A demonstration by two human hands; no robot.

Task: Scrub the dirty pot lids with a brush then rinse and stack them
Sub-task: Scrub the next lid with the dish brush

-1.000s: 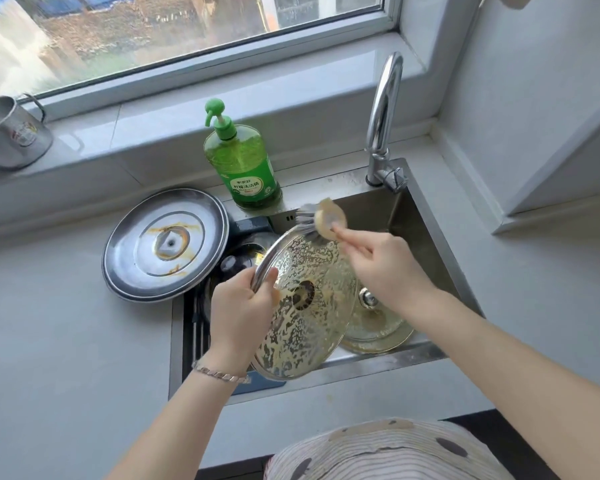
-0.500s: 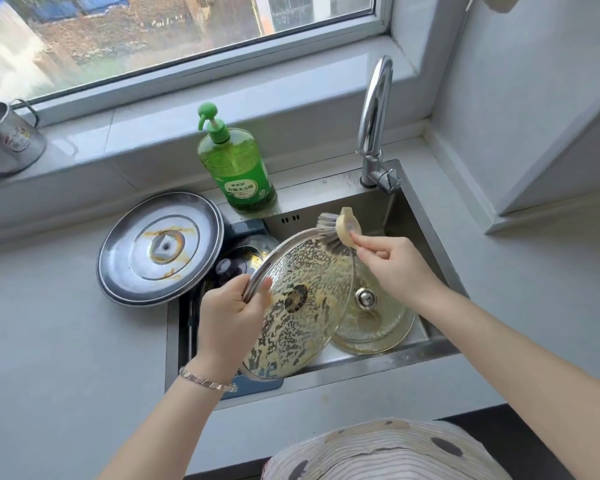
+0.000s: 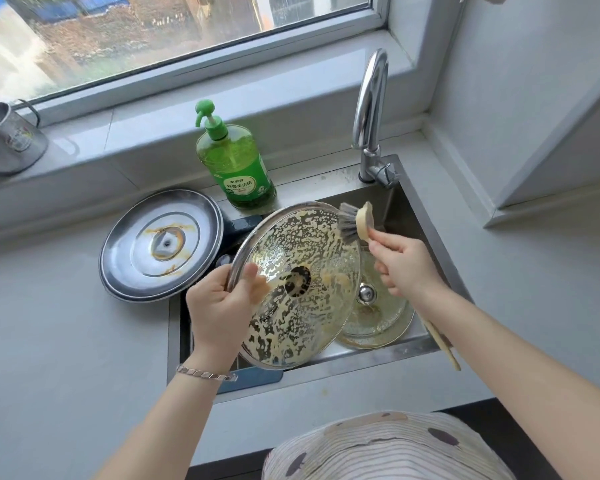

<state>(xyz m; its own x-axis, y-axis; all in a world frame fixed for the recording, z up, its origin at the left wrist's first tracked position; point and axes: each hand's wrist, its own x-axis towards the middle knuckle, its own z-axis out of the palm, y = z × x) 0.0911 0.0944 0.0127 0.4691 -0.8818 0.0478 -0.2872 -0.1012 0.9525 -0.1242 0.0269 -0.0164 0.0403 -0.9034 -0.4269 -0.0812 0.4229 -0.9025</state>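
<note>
My left hand (image 3: 220, 308) grips the left rim of a glass pot lid (image 3: 302, 268) smeared with yellow residue and holds it tilted over the sink (image 3: 426, 220). My right hand (image 3: 400, 263) holds a wooden-handled brush (image 3: 354, 223); its grey bristles touch the lid's upper right edge. A second glass lid (image 3: 378, 320) with a metal knob lies in the sink under my right wrist. A steel lid (image 3: 160, 244) with rusty stains rests on the counter, left of the sink.
A green dish soap bottle (image 3: 234, 161) stands behind the sink, and the chrome tap (image 3: 369, 112) rises at the back right. A metal mug (image 3: 9, 140) sits on the window sill at far left. A dark pan (image 3: 236, 226) lies in the sink's left part.
The held lid has tipped flatter and more toward me. The brush has stayed at the lid's upper right rim, shifting slightly along it.
</note>
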